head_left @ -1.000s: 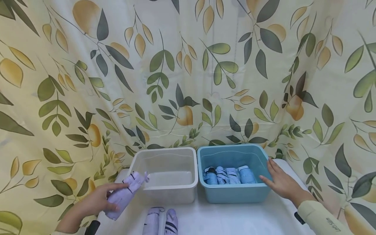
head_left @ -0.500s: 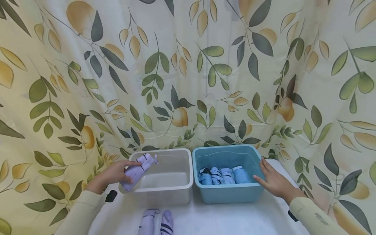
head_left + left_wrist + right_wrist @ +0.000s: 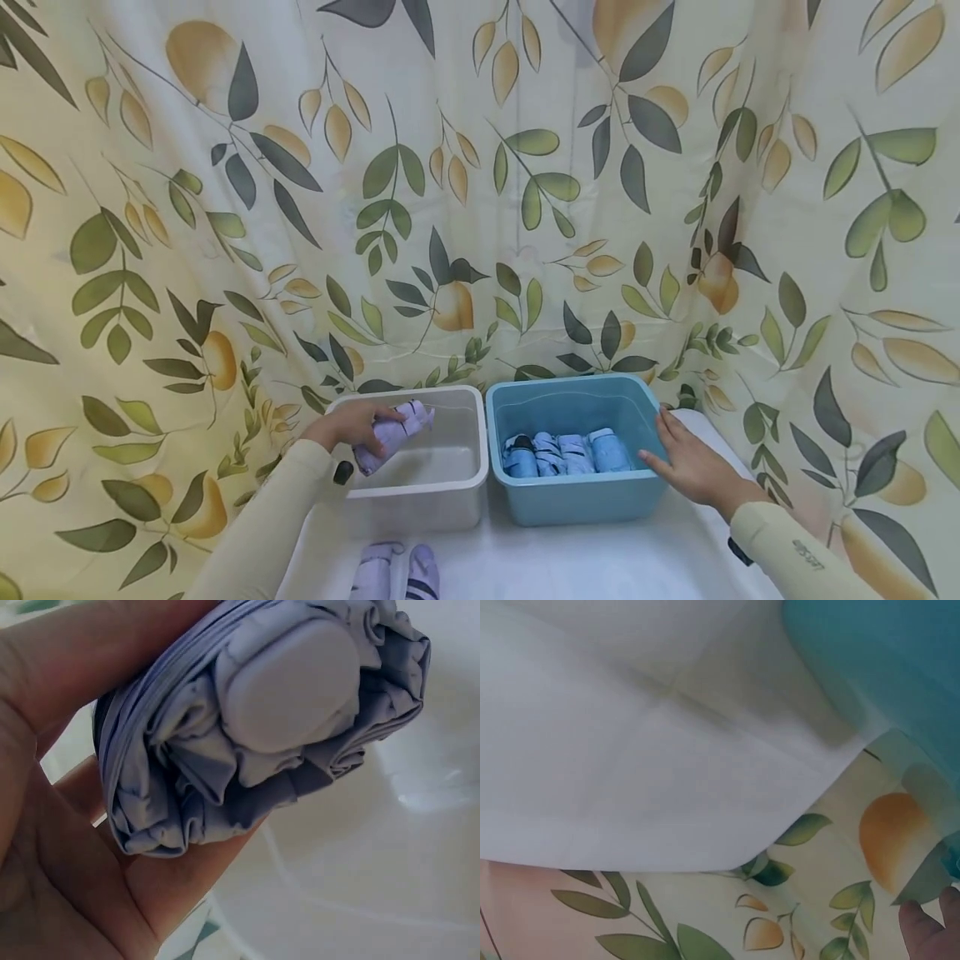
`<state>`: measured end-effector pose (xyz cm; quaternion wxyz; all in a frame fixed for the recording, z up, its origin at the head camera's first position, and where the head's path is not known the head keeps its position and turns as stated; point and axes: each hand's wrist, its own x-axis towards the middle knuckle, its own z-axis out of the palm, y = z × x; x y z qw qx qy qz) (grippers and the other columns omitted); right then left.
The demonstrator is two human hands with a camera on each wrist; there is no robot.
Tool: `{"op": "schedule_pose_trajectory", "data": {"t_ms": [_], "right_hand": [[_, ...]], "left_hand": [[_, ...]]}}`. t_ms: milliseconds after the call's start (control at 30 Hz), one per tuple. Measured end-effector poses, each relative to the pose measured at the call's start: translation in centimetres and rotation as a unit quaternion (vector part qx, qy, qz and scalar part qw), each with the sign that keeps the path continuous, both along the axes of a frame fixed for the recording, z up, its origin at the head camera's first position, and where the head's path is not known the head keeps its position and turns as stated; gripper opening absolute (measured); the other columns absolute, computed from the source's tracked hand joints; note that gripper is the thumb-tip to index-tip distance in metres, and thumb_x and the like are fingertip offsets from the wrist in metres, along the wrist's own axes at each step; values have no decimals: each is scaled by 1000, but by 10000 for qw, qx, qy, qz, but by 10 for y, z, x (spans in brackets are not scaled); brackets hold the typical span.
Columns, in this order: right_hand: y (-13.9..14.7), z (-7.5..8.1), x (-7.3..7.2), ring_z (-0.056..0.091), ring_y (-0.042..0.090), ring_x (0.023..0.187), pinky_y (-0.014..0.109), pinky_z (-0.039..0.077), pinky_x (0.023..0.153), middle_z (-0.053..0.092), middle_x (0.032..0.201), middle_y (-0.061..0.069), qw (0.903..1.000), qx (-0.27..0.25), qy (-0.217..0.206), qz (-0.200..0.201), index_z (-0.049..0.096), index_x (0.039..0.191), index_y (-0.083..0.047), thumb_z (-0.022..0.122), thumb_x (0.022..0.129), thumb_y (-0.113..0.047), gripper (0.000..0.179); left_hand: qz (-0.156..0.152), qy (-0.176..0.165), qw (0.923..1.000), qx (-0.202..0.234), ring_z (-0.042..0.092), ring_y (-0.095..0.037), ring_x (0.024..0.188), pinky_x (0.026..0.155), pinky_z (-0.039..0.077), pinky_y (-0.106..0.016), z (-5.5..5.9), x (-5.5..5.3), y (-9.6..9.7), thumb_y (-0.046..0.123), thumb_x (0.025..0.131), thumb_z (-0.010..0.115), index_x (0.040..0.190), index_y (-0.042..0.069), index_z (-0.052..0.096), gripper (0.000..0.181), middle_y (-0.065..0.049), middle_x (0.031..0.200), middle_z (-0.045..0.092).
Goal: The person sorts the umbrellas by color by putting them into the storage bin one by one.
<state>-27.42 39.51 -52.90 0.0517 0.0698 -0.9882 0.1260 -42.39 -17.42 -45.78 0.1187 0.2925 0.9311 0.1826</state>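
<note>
My left hand [image 3: 354, 427] grips a folded lilac umbrella [image 3: 392, 435] over the left part of the beige bin [image 3: 459, 483]. The left wrist view shows the umbrella's pale oval handle end [image 3: 294, 686] amid gathered cloth, with fingers and thumb around it. My right hand [image 3: 693, 458] rests with straight fingers on the right rim of the blue bin [image 3: 585, 502]. Several folded blue umbrellas [image 3: 609, 452] lie side by side inside that bin. In the right wrist view only fingertips [image 3: 922, 930] show, at the lower right corner.
Two more folded lilac umbrellas, a wider one [image 3: 372, 573] and a narrower one [image 3: 423, 573], lie on the white table [image 3: 555, 562] in front of the beige bin. Behind the bins hangs a leaf-patterned curtain [image 3: 480, 217]. The two bins stand side by side.
My left hand has carried the lilac umbrella up and right, from beside the beige bin to over it. The right hand has stayed at the blue bin's rim. The view has shifted slightly.
</note>
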Motion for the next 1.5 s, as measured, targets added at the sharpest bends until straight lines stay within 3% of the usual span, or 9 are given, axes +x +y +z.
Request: {"op": "schedule_pose_trajectory", "data": {"t_ms": [100, 267, 533, 667, 900, 967, 1167, 1267, 1500], "right_hand": [[-2, -3, 1, 16, 52, 139, 65, 20, 107, 11, 155, 32, 10000, -27, 37, 46, 18, 147, 15, 41, 95, -63, 97], [-4, -9, -2, 18, 51, 139, 64, 23, 107, 12, 155, 32, 9998, 89, 106, 107, 20, 147, 16, 39, 96, -64, 96], [0, -9, -2, 17, 53, 138, 66, 22, 106, 10, 155, 32, 9999, 112, 10, -38, 17, 148, 15, 39, 95, -65, 98], [0, -9, -3, 17, 52, 139, 66, 22, 106, 10, 156, 31, 9999, 136, 31, -72, 16, 148, 14, 38, 94, -66, 99], [1, -12, -2, 18, 52, 139, 66, 24, 105, 10, 156, 30, 9999, 87, 101, -36, 17, 149, 14, 38, 95, -65, 98], [1, -13, -1, 18, 52, 138, 66, 24, 105, 10, 156, 30, 9999, 74, 126, -17, 17, 148, 14, 39, 95, -64, 97], [0, -12, -2, 20, 52, 138, 65, 25, 105, 11, 156, 31, 9998, 66, 169, 15, 18, 148, 14, 39, 96, -64, 96], [1, -11, -1, 20, 52, 138, 64, 25, 105, 11, 156, 31, 9999, 69, 153, 17, 19, 148, 15, 39, 96, -64, 97], [4, -10, -2, 20, 51, 138, 65, 26, 105, 9, 157, 29, 9999, 52, 157, -25, 17, 148, 14, 38, 95, -65, 98]], "left_hand": [[-202, 13, 9996, -221, 55, -19, 100, 86, 47, -37, -13, -7, 8, 11, 63, 90, 124, 21, 69, 66, -4, 127, 62], [-92, -159, 9988, -447, 54, -20, 111, 94, 43, -40, -28, -13, 24, 13, 63, 89, 124, 25, 69, 65, -1, 130, 60], [23, -1028, 9923, -690, 52, -16, 106, 88, 46, -33, -34, -27, 51, 9, 65, 86, 124, 26, 69, 64, 1, 130, 59], [9, -1065, 9900, -930, 52, -16, 110, 93, 43, -33, -39, -32, 58, 12, 66, 87, 125, 25, 69, 63, -1, 131, 59], [-39, -1067, 9888, -1045, 50, -25, 123, 103, 38, -38, -57, -31, 68, 17, 65, 89, 123, 23, 70, 61, -5, 129, 61], [-12, -1255, 9873, -976, 48, -25, 124, 103, 37, -38, -64, -30, 70, 17, 67, 88, 124, 22, 69, 60, -5, 131, 60], [85, -1537, 9865, -561, 49, -20, 117, 97, 41, -34, -83, -27, 76, 9, 70, 85, 122, 18, 70, 55, -3, 129, 59], [113, -1682, 9844, -502, 51, -19, 110, 93, 43, -34, -85, -24, 78, 5, 73, 81, 122, 16, 69, 52, -5, 126, 59], [-174, -1511, 9761, -1550, 49, -17, 100, 80, 47, -30, -81, -24, 82, 0, 76, 73, 125, 23, 67, 55, -4, 120, 57]]}}
